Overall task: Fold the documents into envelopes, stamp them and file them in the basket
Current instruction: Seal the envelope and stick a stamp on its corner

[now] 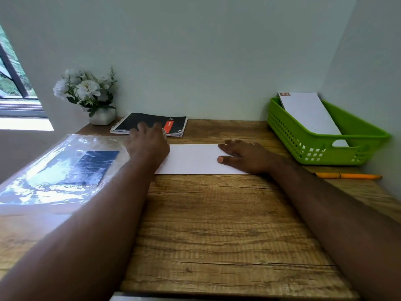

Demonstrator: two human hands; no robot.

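**Two hands at a white sheet on the desk**

Furthest out past the left forearm lies a clear plastic packet (58,170) with a dark blue card inside, flat on the wooden desk (217,224). Beyond it, up by the wall, stands a white pot of pale flowers (86,92). The left hand (147,142) reaches forward over the left end of the white sheet (193,159); its fingers stretch toward a black spiral notebook (149,124) just ahead, and something small and pale shows at its right edge, too blurred to name. Whether this hand has hold of anything cannot be told.

The white sheet lies flat between the two hands. The right hand (243,155) rests palm-down on its right end, fingers straight and spread, thumb pressed on the paper.

To the right of that hand sits a green basket (288,131), with a stamped envelope (308,111) leaning inside. Just nearer than the basket, beside the right forearm, lies an orange pen (347,176).
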